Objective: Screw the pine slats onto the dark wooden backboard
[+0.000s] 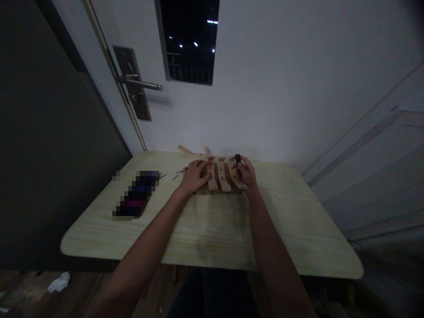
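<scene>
Pale wood-grain surface (298, 212) stands against a white door (271, 88). Ahead of the person lies a wooden board (202, 191), its long axis running left to right, crossed by three curved wooden strips (224, 182) that point away from the body. At the board's right end — beside the rightmost strip, which it is nearer — the right hand (247, 173) is closed around a dark tool (238, 159). At the board's left end, the left hand (193, 178) rests with thumb and fingers parted, touching the leftmost strip, gripping nothing visible.
</scene>
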Motion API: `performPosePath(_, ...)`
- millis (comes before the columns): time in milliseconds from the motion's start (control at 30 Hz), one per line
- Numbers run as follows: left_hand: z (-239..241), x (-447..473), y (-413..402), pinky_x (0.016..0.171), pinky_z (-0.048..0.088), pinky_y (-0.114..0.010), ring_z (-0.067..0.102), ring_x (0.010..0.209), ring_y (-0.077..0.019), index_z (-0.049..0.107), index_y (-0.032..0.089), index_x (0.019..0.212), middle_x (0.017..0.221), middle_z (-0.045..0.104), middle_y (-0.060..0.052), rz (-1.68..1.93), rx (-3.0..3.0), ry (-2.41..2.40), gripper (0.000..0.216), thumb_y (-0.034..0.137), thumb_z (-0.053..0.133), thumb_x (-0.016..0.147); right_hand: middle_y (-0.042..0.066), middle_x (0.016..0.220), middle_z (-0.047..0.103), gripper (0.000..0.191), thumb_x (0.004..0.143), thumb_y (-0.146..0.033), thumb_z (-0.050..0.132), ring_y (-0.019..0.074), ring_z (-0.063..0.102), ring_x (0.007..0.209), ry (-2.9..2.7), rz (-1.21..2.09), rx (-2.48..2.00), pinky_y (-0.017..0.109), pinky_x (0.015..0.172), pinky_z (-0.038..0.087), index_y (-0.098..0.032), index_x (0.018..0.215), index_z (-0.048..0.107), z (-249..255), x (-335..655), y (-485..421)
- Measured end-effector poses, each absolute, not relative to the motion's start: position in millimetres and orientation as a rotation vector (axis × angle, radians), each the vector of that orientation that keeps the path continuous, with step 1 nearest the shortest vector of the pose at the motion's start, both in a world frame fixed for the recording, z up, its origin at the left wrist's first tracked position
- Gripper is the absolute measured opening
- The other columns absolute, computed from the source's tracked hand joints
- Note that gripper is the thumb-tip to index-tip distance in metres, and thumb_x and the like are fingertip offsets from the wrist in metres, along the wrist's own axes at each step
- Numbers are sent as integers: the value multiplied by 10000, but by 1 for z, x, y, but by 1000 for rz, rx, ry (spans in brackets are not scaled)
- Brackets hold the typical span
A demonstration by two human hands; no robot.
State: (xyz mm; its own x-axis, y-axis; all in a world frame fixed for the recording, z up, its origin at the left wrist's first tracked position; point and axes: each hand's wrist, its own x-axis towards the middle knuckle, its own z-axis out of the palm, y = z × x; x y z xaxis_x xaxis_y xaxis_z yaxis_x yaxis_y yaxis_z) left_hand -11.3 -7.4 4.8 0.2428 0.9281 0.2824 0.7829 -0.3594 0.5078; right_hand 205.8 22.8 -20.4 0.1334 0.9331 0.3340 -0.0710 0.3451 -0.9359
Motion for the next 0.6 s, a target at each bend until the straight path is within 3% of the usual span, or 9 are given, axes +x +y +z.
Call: performPosePath(600,7,-12,-8,1001,336,-549,400,1281,-317,558,273,1255,1346,508,-82,788,2239,1593,441,401,533,833,-47,649,611,586,643,-627,676,58,419,418,-1197,930,-945,197,394,312,-235,1064,563,-21,208,23)
